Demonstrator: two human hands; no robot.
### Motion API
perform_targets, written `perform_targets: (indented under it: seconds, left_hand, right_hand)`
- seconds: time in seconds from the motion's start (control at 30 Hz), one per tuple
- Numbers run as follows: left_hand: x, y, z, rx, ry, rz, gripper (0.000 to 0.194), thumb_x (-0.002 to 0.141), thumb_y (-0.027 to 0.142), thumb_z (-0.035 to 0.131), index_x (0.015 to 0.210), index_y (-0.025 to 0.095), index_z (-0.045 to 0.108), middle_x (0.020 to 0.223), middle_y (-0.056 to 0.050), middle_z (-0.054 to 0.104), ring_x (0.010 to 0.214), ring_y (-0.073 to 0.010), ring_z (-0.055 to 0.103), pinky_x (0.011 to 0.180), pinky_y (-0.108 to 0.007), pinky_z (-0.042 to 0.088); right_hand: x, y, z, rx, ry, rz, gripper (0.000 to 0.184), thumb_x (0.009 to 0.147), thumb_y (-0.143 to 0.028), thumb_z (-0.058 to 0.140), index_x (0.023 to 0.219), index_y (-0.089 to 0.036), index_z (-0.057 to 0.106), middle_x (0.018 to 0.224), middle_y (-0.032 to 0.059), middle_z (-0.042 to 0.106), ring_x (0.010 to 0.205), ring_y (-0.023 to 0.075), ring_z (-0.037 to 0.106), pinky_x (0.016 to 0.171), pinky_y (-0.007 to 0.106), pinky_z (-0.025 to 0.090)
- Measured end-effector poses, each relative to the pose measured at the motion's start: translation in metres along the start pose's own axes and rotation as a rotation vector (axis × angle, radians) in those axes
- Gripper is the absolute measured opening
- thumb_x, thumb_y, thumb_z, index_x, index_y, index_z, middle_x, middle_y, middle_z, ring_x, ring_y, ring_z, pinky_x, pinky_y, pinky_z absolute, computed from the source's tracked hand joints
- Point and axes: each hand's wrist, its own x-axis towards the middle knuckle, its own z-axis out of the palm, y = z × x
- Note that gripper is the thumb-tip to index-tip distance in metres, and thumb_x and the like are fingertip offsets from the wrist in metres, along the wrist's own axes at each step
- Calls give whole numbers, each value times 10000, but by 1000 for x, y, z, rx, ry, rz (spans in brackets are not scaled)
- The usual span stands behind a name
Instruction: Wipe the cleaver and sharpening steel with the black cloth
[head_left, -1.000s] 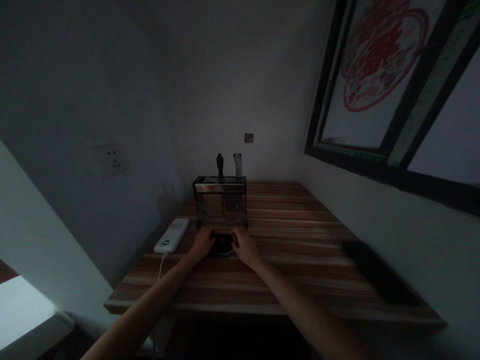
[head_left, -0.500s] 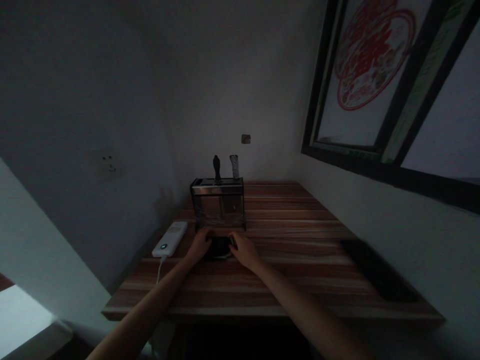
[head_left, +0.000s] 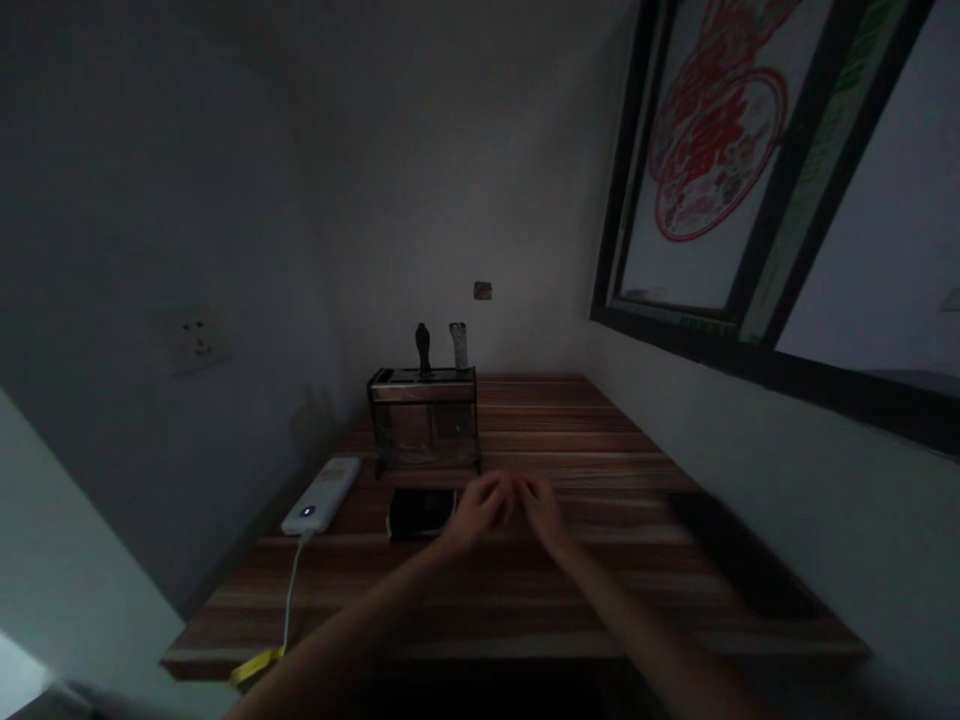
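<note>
Both hands meet just right of the table's centre, their fingertips close together. My left hand (head_left: 484, 502) is curled with its fingers bent in; my right hand (head_left: 538, 503) is curled towards it from the other side. Blur and dim light hide whatever small thing may be between the fingers. A flat black object with a pale edge (head_left: 421, 514) lies on the table beside my left hand, held by neither. Behind it stands a see-through holder with a dark frame (head_left: 424, 394), from whose top rise a black handle (head_left: 423, 347) and a clear, patterned handle (head_left: 459, 345).
A white power bank (head_left: 322, 494) lies at the left of the striped wooden table (head_left: 600, 590), its white cable (head_left: 291, 590) running over the front edge near a yellow strip (head_left: 257, 665). At right, a dark flat slab (head_left: 739, 555) lies along the wall beneath a framed window (head_left: 705, 180).
My hands have let go of the flat black object and moved right, coming together fingertip to fingertip. The object stays on the table. The camera view has shifted slightly.
</note>
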Motion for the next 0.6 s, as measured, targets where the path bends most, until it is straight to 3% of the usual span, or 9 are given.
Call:
perform_targets:
  seconds: [0.13,0.4,0.6]
  left_hand:
    - [-6,-21,20,99,-139,-57,423,795,530,399,569,172,422,422,56,404,365,-60,341,380,-176,263]
    - [-4,-21,0,104,-222,-67,505,805,559,330,527,157,454,423,35,433,346,-58,370,363,-168,263]
    - [-3,-24,0,139,-234,-38,494,825,526,341,530,151,468,426,33,440,346,-59,380,364,-167,260]
  right_hand:
    - [-11,17,2,21,-9,23,458,793,-536,392,525,-179,498,480,-23,475,504,131,449,483,233,343]
    - [-15,15,7,28,-110,-5,366,813,-433,415,604,-181,578,589,17,607,591,176,543,560,266,394]
    - [-14,16,5,16,-144,-34,347,808,-406,427,616,-178,605,622,45,637,619,197,567,570,281,415]
